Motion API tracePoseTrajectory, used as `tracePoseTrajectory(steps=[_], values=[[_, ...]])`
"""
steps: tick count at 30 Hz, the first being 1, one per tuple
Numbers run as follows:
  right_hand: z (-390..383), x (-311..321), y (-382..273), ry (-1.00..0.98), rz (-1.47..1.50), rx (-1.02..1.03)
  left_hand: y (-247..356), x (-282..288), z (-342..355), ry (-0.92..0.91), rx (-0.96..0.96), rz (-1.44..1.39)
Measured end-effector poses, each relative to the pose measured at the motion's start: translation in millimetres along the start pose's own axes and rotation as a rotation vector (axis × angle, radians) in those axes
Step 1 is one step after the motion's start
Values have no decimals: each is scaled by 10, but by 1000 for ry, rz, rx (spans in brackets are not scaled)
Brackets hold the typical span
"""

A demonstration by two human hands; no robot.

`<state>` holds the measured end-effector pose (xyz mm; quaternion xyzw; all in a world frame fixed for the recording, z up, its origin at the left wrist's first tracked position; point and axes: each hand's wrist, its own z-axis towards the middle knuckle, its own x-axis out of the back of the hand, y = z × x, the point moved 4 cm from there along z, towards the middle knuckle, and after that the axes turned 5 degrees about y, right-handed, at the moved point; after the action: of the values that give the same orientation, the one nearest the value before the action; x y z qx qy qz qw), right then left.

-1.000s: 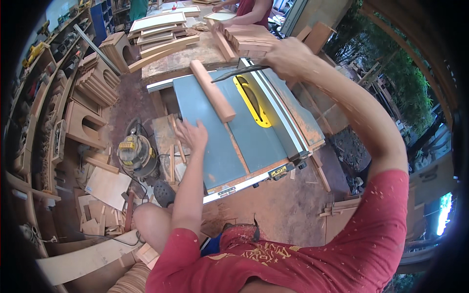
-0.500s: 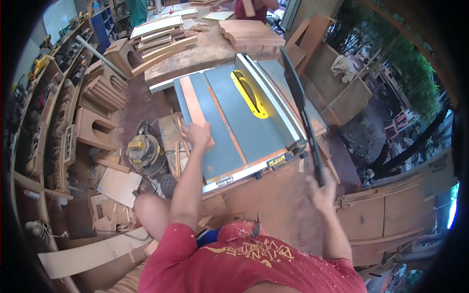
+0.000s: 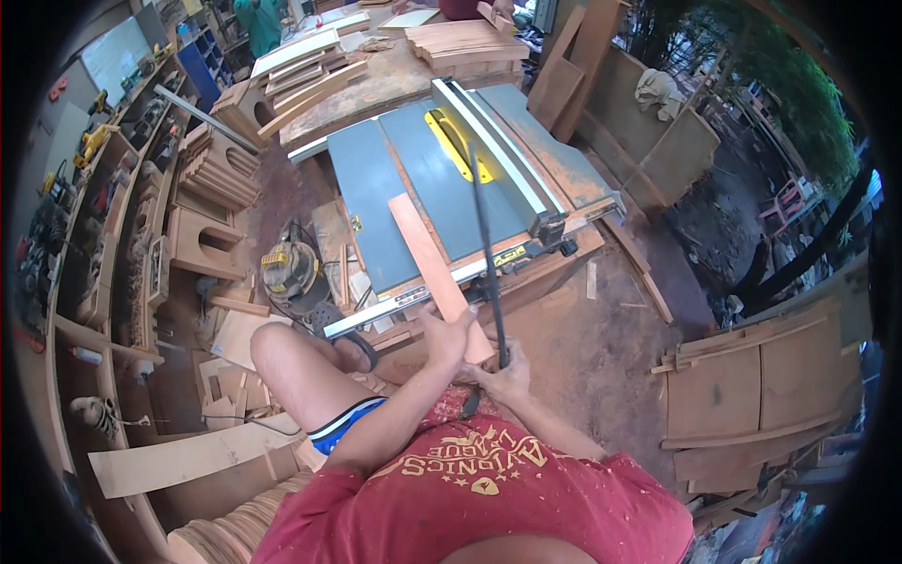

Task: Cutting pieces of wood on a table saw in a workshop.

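Note:
My left hand is closed around the lower part of a narrow wooden strip. The strip slants over the front edge of the grey table saw, its far end above the tabletop and its near end close to my body. In my right hand is the handle of a long black flat tool, held upright and seen nearly edge-on. The fingers of that hand are at the strip's near end; whether they touch it I cannot tell. A yellow insert plate surrounds the blade slot, beside the fence.
Behind the saw, a workbench bears stacked boards, and a co-worker's hand shows there. A shop vacuum and arched wooden pieces stand at left, near tool-filled shelves. Panels lie at right.
My left hand has drawn the wooden strip off the left side of the saw table toward my body. My right hand has swung the black tool inward from the right, close to the strip.

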<state>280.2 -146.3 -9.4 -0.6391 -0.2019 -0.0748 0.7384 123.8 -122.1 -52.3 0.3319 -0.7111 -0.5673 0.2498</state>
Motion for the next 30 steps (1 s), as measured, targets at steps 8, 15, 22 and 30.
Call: tracePoseTrajectory(steps=[8,15,22,30], values=[[-74,1007,552,646,531,-379,317,-550,-578,-263,-538,152],[16,1143,1124,701,893,-705,155,-1367,269,-447,-721,603],[528,1173,1180,617,874,-552,327,-1796,777,-464,-637,697],[800,952,1059,393,836,-490,416,-1804,1195,-449,-484,750]])
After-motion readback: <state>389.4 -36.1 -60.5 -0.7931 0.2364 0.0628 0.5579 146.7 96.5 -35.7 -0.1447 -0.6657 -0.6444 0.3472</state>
